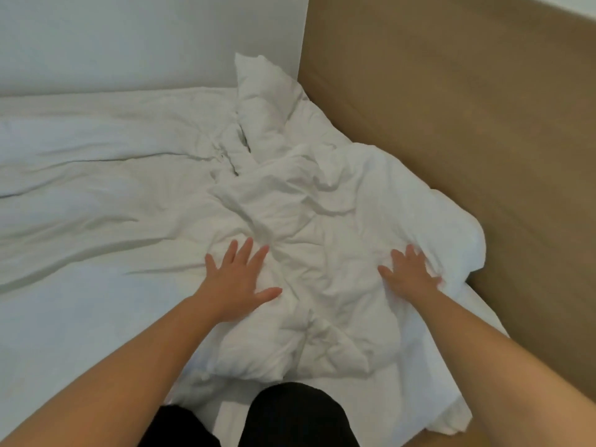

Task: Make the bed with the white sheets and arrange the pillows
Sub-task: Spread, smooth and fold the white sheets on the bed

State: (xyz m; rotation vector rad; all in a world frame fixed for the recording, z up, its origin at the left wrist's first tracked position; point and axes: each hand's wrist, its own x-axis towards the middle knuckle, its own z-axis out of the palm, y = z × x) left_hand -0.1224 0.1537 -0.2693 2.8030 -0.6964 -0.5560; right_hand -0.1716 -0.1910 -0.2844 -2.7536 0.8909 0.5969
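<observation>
Pressing down on the crumpled white sheets [322,227] with both hands, palms flat. Left hand [240,279] is released, fingers straight and spread, resting on the left edge of the bundle. Right hand [411,272] is also flat with fingers splayed, on the right side of the bundle. Its outer fingertips sink into a fold, so they're not fully visible, but nothing looks pinched.

Bundle sits bunched at the right side of the bed [80,195], wadded from just in front of the knees up toward the far corner. Its right edge lies against the brown panel [451,140] and puffs up a bit beside the right hand.

Pillow [261,101] is wedged in the far corner where the white wall [129,37] meets the brown panel. It's tilted, with its lower end touching the bundle.

Rest of the bed to the left has a flatter white layer with long creases running left to right.

Knees [290,414] in black fabric are on the mattress at the near edge of the bundle, between the two forearms.
</observation>
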